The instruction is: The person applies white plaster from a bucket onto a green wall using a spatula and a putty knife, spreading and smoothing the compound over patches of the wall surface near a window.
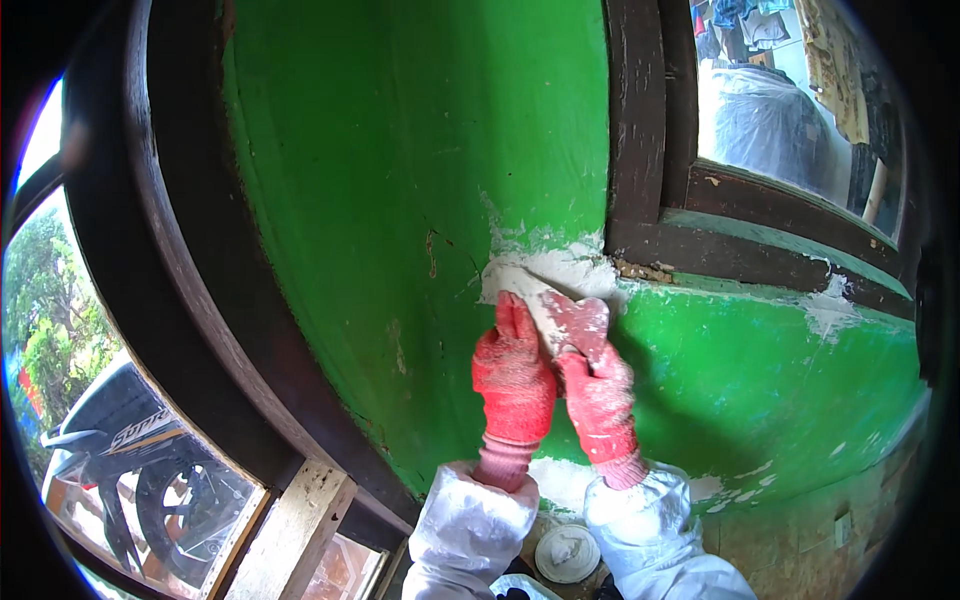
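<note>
Both my hands wear red knitted gloves dusted with white. My right hand (597, 400) is closed on the lower end of a reddish putty spreader (580, 318), which is smeared with white. My left hand (513, 370) is closed at the spreader's left edge, two fingers reaching up along it; its thumb is hidden. The spreader lies tilted against a patch of white putty (575, 268) on the green wall (420, 130). This patch sits at the lower corner of a dark window frame (640, 238).
Below my hands stands a round white container (567, 553) of pale paste. Cracked, broken material (645, 271) shows under the frame. More white filler (832, 308) marks the wall at the right. A dark wooden post (190, 230) rises at the left, with a motorcycle (150, 470) beyond it.
</note>
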`<state>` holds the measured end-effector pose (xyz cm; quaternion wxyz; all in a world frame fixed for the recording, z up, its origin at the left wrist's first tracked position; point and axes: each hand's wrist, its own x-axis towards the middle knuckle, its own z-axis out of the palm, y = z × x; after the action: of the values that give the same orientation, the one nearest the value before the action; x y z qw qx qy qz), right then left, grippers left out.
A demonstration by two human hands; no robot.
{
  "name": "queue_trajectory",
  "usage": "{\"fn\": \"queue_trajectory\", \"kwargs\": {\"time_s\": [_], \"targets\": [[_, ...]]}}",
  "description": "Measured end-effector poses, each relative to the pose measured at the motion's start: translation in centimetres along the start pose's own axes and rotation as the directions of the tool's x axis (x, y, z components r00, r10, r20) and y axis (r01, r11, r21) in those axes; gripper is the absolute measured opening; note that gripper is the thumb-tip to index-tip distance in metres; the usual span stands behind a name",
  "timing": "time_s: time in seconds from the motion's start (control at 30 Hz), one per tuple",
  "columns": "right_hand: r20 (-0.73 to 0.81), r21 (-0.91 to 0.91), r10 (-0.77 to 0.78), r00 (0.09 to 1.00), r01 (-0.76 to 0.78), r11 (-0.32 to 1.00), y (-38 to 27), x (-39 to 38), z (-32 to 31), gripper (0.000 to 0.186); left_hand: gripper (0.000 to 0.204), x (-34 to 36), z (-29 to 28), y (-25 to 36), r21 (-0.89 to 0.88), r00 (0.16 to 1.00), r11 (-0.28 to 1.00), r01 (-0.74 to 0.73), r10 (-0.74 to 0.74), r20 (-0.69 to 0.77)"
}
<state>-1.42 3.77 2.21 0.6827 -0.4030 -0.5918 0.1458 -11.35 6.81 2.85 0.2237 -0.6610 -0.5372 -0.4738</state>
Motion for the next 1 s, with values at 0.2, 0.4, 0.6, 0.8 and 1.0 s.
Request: {"fn": "queue_trajectory", "kwargs": {"time_s": [0.2,0.4,0.6,0.8,1.0], "targets": [[-0.183,0.125,0.113,0.977,-0.091,0.988,2.9,-1.1,-2.5,0.029,0.071,0.7,0.1,3.6,-0.057,0.986,0.988,-0.141,0.146,0.081],[-0.074,0.015,-0.096,0.993,0.097,0.995,1.4,-2.0,-2.0,0.023,0.068,-1.5,-0.3,2.4,-0.031,0.998,0.999,0.012,-0.01,0.054],[-0.072,0.22,0.152,0.986,-0.133,0.966,2.0,-1.1,-1.7,0.025,0.07,-0.9,0.6,2.7,0.09,0.995,0.995,-0.043,0.035,0.09],[-0.124,0.267,0.266,0.956,-0.226,0.937,4.6,-1.4,-4.3,0.024,0.069,-0.4,0.7,5.2,0.003,0.984,0.995,-0.098,0.097,0.151],[-0.148,0.235,0.277,0.949,-0.238,0.942,1.7,-1.2,-6.7,0.024,0.066,-0.5,-0.1,7.0,-0.093,0.977,0.988,-0.125,0.139,0.16]]}}
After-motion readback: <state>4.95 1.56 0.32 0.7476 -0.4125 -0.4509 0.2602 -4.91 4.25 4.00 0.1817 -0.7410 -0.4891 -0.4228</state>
